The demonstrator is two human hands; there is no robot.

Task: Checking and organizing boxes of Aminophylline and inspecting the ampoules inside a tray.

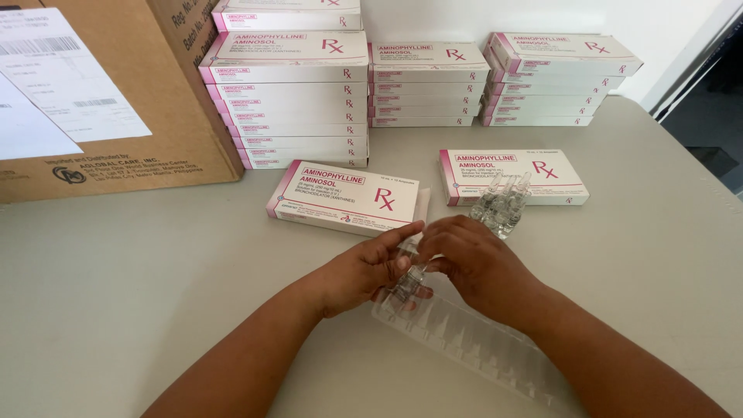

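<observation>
A clear plastic blister tray (472,340) lies on the table in front of me, running toward the lower right. Both hands meet at its near-left end. My left hand (364,271) steadies the tray's end with fingers under and beside it. My right hand (472,259) pinches a small clear glass ampoule (408,280) at the tray's end. A cluster of several clear ampoules (501,205) stands just beyond my right hand. A white and pink medicine box (344,197) with its end flap open lies just beyond my left hand.
A second flat white and pink box (515,174) lies behind the ampoules. Stacks of the same boxes (290,101) line the back wall. A large brown carton (116,101) with paper labels stands at the back left. The table edge (689,147) falls off at right.
</observation>
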